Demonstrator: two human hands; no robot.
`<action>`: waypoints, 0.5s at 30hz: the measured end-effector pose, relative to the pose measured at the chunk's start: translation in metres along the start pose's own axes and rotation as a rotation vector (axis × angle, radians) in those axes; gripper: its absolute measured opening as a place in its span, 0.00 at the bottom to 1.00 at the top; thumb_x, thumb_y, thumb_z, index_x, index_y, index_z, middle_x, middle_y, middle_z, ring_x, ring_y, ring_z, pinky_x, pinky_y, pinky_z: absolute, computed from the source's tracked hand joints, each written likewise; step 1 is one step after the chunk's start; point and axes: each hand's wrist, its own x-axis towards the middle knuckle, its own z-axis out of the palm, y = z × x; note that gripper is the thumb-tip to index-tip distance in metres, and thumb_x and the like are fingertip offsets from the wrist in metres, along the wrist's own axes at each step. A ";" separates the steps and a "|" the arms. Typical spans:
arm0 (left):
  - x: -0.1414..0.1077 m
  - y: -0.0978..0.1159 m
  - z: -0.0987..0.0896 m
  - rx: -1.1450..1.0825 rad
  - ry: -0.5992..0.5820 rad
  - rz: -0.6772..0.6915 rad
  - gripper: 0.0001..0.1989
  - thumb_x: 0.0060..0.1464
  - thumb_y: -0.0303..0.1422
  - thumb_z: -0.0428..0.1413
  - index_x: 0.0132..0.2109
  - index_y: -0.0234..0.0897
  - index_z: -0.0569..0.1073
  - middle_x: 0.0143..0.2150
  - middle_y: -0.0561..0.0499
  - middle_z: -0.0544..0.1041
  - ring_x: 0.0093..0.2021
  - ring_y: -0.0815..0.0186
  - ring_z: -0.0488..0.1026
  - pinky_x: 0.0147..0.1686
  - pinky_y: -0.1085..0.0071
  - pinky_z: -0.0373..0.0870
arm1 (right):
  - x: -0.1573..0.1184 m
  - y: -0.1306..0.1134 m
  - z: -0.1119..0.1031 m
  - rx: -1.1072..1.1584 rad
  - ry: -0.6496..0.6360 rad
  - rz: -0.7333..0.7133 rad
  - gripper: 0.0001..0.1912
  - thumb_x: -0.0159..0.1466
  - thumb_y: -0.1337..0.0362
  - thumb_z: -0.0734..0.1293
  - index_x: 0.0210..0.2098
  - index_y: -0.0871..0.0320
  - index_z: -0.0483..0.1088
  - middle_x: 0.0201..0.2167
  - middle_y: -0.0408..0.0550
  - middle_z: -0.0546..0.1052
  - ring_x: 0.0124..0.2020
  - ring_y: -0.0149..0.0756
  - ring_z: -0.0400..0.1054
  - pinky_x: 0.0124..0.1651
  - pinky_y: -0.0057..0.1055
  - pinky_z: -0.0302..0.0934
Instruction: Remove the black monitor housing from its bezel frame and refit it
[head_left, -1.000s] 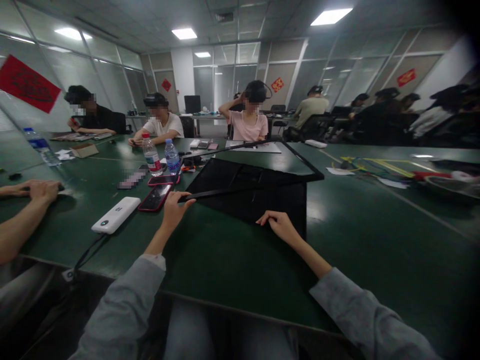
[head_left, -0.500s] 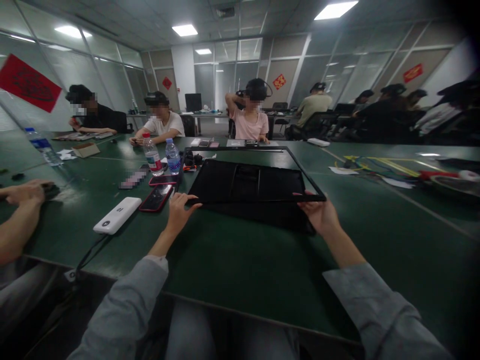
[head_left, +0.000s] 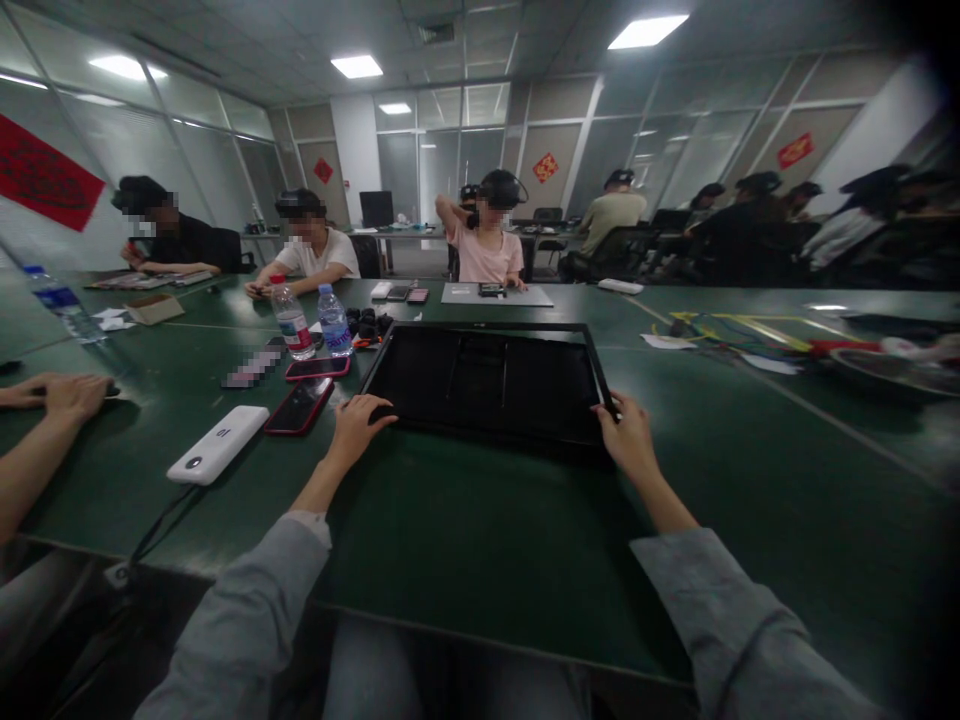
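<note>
A thin black rectangular frame (head_left: 595, 358), like a monitor bezel, lies over a black panel (head_left: 420, 375) with a recessed middle, like a monitor's back shell. The frame's outline nearly matches the panel's, and a gap shows along the far side. My left hand (head_left: 356, 428) is closed on the near left corner of the frame, thumb stretched along the near edge. At the near right corner, my right hand (head_left: 628, 432) pinches the frame's side. Dark on dark hides whether frame and panel touch there.
To the left lie a white power bank (head_left: 219, 445) with a cable, a phone (head_left: 298, 405) and two bottles, one red-capped (head_left: 291, 318). A co-worker's hands (head_left: 71, 395) rest at the far left. Yellow strips and a dark round tray (head_left: 892, 372) lie right. Other people sit across the table.
The frame has come down and levelled over the panel, which it was held above at a tilt. My right hand has shifted from under the frame's corner to its side.
</note>
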 end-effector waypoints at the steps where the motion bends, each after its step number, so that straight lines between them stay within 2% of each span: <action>1: -0.001 -0.001 -0.001 0.023 -0.016 -0.007 0.14 0.61 0.47 0.57 0.48 0.46 0.76 0.51 0.47 0.79 0.56 0.53 0.71 0.60 0.50 0.55 | -0.003 0.000 0.002 -0.088 0.022 -0.041 0.22 0.63 0.58 0.60 0.55 0.60 0.67 0.43 0.59 0.77 0.52 0.50 0.68 0.60 0.53 0.56; 4: -0.002 -0.003 -0.002 0.056 -0.076 -0.013 0.14 0.60 0.48 0.58 0.47 0.47 0.77 0.51 0.48 0.79 0.55 0.53 0.72 0.60 0.49 0.53 | -0.009 0.000 0.006 -0.297 0.072 -0.112 0.22 0.64 0.59 0.58 0.54 0.61 0.69 0.49 0.63 0.74 0.56 0.54 0.62 0.61 0.55 0.53; 7: -0.001 -0.001 -0.003 0.055 -0.079 -0.025 0.16 0.60 0.50 0.56 0.43 0.45 0.79 0.46 0.48 0.81 0.51 0.53 0.73 0.57 0.52 0.57 | -0.009 0.006 0.009 -0.399 0.066 -0.078 0.23 0.63 0.59 0.59 0.52 0.63 0.72 0.49 0.65 0.73 0.56 0.58 0.60 0.58 0.57 0.55; 12: -0.002 0.011 -0.005 -0.019 -0.155 0.020 0.27 0.67 0.50 0.45 0.29 0.42 0.79 0.31 0.51 0.81 0.36 0.60 0.77 0.51 0.59 0.63 | 0.000 0.022 0.014 -0.380 0.019 -0.068 0.23 0.61 0.62 0.59 0.52 0.64 0.72 0.46 0.64 0.75 0.51 0.54 0.66 0.57 0.54 0.58; 15: -0.006 0.015 -0.007 0.015 -0.107 0.072 0.24 0.67 0.48 0.46 0.30 0.43 0.79 0.30 0.50 0.80 0.36 0.60 0.77 0.50 0.59 0.65 | 0.004 0.029 0.016 -0.346 -0.008 -0.072 0.22 0.62 0.62 0.59 0.51 0.63 0.72 0.45 0.62 0.76 0.48 0.50 0.68 0.58 0.51 0.59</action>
